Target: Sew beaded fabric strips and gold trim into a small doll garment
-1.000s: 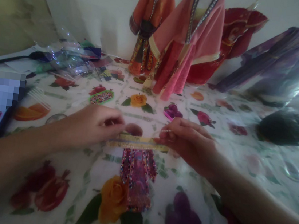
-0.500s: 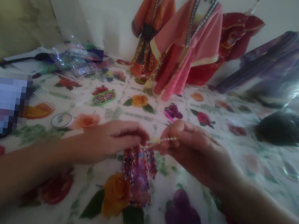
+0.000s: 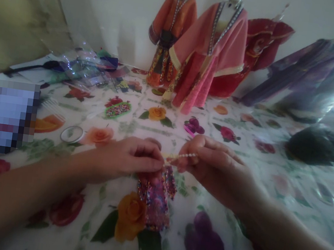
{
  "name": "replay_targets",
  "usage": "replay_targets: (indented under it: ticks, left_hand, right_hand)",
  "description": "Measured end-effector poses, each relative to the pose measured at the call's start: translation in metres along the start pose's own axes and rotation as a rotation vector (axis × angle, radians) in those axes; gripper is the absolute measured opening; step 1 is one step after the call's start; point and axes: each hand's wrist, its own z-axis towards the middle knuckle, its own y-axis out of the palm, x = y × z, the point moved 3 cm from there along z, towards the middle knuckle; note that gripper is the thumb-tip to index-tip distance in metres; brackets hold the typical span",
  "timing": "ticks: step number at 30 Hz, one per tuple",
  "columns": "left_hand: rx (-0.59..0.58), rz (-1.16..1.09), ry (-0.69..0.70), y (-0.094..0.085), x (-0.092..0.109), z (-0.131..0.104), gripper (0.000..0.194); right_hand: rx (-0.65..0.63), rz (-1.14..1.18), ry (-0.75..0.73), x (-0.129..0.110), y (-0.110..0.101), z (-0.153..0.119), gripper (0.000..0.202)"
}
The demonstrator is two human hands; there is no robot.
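A short strand of small pearl-like beads (image 3: 188, 155) spans the gap between my hands. My right hand (image 3: 216, 158) is closed, with the strand coming out between thumb and fingers. At the strand's other end, my left hand (image 3: 140, 159) pinches with thumb and forefinger; the exact spot it grips is blurred. Just below lies a small doll-sized garment (image 3: 158, 206), pink and purple, edged with multicoloured beads. My left fingers cover part of its upper left side, and I cannot tell whether they touch it.
Doll-sized robes, one orange (image 3: 171, 31) and one pink (image 3: 210, 53), stand at the back. A green-rimmed tray of beads (image 3: 118, 110) sits beyond my left hand, near a clear round ring (image 3: 72, 134). Plastic bags (image 3: 85, 67) lie back left. A dark bundle (image 3: 312, 145) is at right.
My left thumb and fingers have come down and together at the strand's end, covering more of the garment's upper left. My right hand has barely moved. The view has shifted slightly.
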Motion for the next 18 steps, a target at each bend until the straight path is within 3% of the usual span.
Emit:
replay_targets:
  ticks: [7, 13, 18]
  left_hand:
    - [0.087, 0.096, 0.000, -0.003, 0.013, -0.004, 0.017]
    - [0.193, 0.490, -0.019, -0.021, 0.023, -0.009, 0.022]
    - [0.235, 0.717, -0.066, -0.029, 0.017, -0.004, 0.023]
  right_hand:
    - [0.011, -0.071, -0.027, -0.002, 0.000, 0.003, 0.018]
    - [0.082, -0.766, -0.082, -0.007, -0.011, 0.008, 0.019]
    - [0.086, -1.064, -0.139, -0.001, -0.019, 0.011, 0.018]
